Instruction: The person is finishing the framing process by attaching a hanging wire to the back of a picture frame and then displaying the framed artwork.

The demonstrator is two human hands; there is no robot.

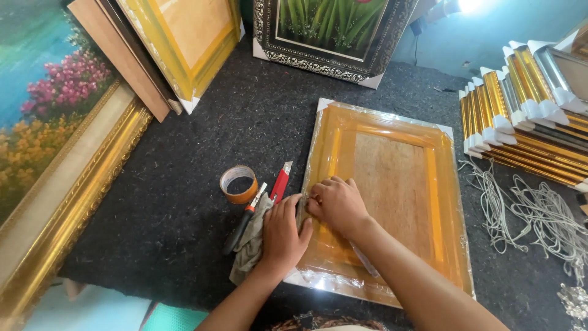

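A gold picture frame (pixel 392 190) wrapped in clear plastic film lies face down on the dark felt-covered bench (pixel 184 178), a little right of the middle, its brown backing board showing through the wrap. Both hands work at the frame's left edge, near the front. The right hand (pixel 338 205) lies flat on the left rail with fingers curled, pressing the film down; it holds nothing that I can see. The left hand (pixel 283 236) is cupped against the outside of that same edge, thumb touching the wrap, fingers closed narrow around the rim.

Under the left hand lies a crumpled grey rag (pixel 248 251). Just beside it are a red utility knife (pixel 280 182) and a dark-handled tool (pixel 244 220), with a roll of brown tape (pixel 238 184) standing just to their left.

Toward the bench's right edge sits a stack of gold frames with white corner guards (pixel 527 116), and in front of it a tangle of pale cord (pixel 533 211). At the back leans a dark ornate framed picture (pixel 334 30); another wrapped frame (pixel 184 43) leans at the back left. A large gold-framed landscape painting (pixel 55 141) runs along the left edge.
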